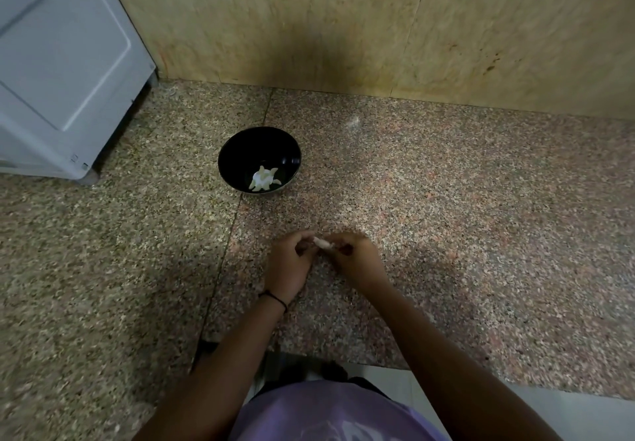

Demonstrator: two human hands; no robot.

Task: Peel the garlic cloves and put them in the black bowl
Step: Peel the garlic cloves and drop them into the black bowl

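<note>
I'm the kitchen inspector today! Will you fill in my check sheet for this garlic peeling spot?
Surface: speckled stone counter, with a seam line running across it.
Job's things: black bowl holds pale peeled cloves; one garlic clove sits between the hands.
Clutter: one pale smudge on the counter right of the bowl; cannot tell what it is.
Grippers: left hand and right hand both pinch the garlic clove.
Cables: nothing seen.
Surroundings: grey appliance at the left, tan wall behind.
</note>
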